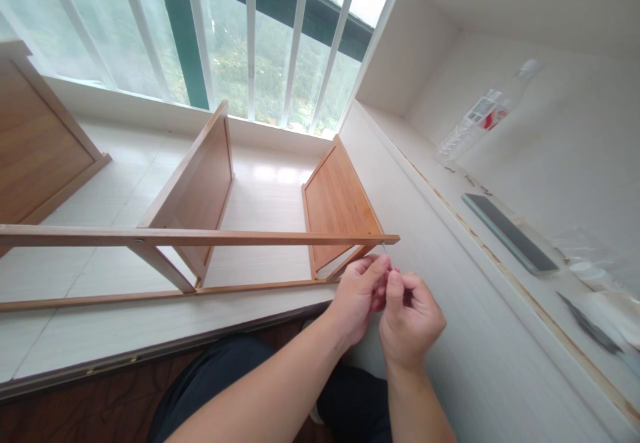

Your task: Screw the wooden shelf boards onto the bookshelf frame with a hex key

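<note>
Both hands meet at the right end of a long wooden rail (260, 238), part of a wooden shelf frame. My left hand (357, 296) is closed, its thumb and fingers pinching close to a thin metal rod (385, 248). Right beside it, my right hand (410, 316) is also closed, thumb pressed on the curled fingers at the rod's lower end. The rod's upper tip reaches the underside of the rail's end; its shape inside the fingers is hidden. Behind the rail stands a wooden end panel (343, 203), close to the white side wall.
A middle panel (200, 183) and a left panel (45, 143) join the same frame on a pale tiled ledge (265, 196). Barred windows are behind. On the right-hand shelf lie a plastic bottle (480, 120), a phone (510, 233), small screws and a plastic bag (595, 253).
</note>
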{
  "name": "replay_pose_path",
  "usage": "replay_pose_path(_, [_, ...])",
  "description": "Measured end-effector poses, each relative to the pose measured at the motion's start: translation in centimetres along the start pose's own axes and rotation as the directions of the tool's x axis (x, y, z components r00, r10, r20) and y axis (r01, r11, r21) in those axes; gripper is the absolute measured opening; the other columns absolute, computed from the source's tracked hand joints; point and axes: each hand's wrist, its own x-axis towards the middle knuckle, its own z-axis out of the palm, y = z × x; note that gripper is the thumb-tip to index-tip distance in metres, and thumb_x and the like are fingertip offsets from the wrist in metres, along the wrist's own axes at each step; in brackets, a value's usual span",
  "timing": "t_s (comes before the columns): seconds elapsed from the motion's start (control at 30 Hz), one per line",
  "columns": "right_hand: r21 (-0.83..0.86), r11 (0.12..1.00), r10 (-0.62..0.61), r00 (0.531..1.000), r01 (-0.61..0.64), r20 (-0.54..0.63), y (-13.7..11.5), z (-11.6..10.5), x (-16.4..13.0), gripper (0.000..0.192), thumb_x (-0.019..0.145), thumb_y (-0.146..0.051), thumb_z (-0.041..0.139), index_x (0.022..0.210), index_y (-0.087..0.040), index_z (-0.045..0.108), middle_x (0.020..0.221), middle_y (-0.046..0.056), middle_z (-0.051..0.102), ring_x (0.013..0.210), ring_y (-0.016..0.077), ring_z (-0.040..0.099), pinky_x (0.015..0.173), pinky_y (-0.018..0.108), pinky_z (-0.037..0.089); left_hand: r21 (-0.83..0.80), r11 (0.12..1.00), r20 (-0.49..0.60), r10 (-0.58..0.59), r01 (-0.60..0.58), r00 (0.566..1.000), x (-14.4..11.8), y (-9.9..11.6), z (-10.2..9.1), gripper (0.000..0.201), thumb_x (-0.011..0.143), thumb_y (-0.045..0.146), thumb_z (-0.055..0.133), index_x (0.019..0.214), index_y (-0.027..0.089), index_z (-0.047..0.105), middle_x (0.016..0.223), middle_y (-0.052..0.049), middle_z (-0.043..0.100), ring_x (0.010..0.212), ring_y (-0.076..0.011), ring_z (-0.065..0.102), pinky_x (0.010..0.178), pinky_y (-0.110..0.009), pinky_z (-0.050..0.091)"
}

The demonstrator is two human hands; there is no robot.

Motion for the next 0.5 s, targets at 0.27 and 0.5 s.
replay_pose_path(0.27, [0.010,0.996,0.090,0.995,-0.090,0.035,-0.76,0.02,-0.06,0.032,0.092,-0.038,0.064,0.068,-0.017,0.065,0.055,-0.003,0.059,0.049,0.0105,0.051,0.053,0.023,0.043,-0.006,1.000,0.025,0.021,-0.021,0.999,0.22,0.09,-0.21,0.043,0.077,0.053,0.076,0.077,0.013,0.062,0.052,0.008,0.040,0.041,-0.0020,0.027,0.041,-0.018,0.016])
replay_pose_path(0.5, [0.239,0.957,0.147,0.985,-0.166,0.094,-0.80,0.50,0.11,0.030,0.093,-0.037,0.064,0.069,-0.018,0.062,0.059,-0.003,0.058,0.051,0.0101,0.051,0.051,0.022,0.045,0.010,1.000,0.026,0.018,-0.018,1.000,0.17,0.26,-0.50,0.039,0.079,0.049,0.075,0.078,0.012,0.063,0.052,0.008,0.040,0.042,-0.0017,0.026,0.042,-0.018,0.015])
